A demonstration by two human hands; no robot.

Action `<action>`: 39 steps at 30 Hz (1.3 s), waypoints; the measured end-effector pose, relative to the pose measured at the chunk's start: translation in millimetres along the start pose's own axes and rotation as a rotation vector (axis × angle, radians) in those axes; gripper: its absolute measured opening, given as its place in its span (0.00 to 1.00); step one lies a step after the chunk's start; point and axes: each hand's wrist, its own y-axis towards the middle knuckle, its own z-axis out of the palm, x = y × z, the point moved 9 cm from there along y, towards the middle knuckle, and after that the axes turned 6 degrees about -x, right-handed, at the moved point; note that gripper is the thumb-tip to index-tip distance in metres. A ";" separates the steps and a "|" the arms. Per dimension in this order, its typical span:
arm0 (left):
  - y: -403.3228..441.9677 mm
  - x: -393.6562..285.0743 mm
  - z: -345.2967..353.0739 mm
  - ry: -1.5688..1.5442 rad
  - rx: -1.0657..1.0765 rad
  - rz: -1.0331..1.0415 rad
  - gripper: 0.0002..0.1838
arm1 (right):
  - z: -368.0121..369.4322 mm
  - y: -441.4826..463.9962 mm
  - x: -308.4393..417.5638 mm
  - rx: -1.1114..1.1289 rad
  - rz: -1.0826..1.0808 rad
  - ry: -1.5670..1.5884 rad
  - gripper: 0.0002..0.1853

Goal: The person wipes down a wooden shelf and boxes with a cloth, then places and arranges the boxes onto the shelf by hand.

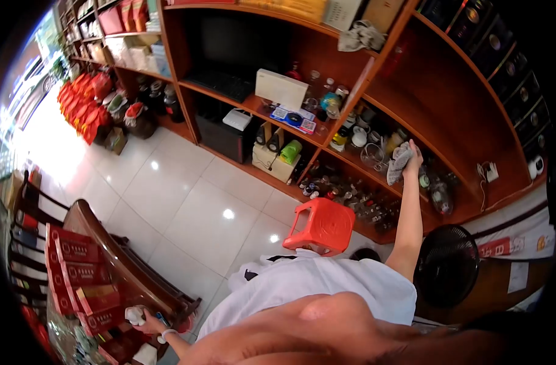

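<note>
My right hand (pixel 414 159) reaches out to the wooden shelf unit, its fingers closed around a grey cloth (pixel 399 164). The cloth is at the edge of a shelf holding glass jars and cups (pixel 373 155). Clear bottles (pixel 439 196) lie just beyond that hand. Down at the lower left, my left hand (pixel 149 323) is closed on a crumpled white cloth (pixel 135 314), beside the red boxes (pixel 101 319) on a dark wooden table (pixel 116 258). A band circles the left wrist.
A red plastic stool (pixel 329 225) stands on the tiled floor before the shelves. A black mesh bin (pixel 447 264) is at the right. Small bottles (pixel 366 204) crowd the lowest shelf. Another grey cloth (pixel 362 36) hangs from an upper shelf. Dark chairs (pixel 28 243) line the left.
</note>
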 end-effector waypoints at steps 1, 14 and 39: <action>-3.2 -15.5 1.2 -0.065 0.031 0.025 0.40 | 14.7 -49.7 33.4 -0.057 -0.007 -0.098 0.16; -317.4 -469.6 -22.8 -0.807 0.951 0.601 0.38 | -4.4 108.0 122.5 0.072 -0.619 -0.408 0.26; -951.5 -928.1 -186.6 -0.902 1.153 1.184 0.43 | 7.4 168.3 104.7 0.332 -0.762 -0.816 0.27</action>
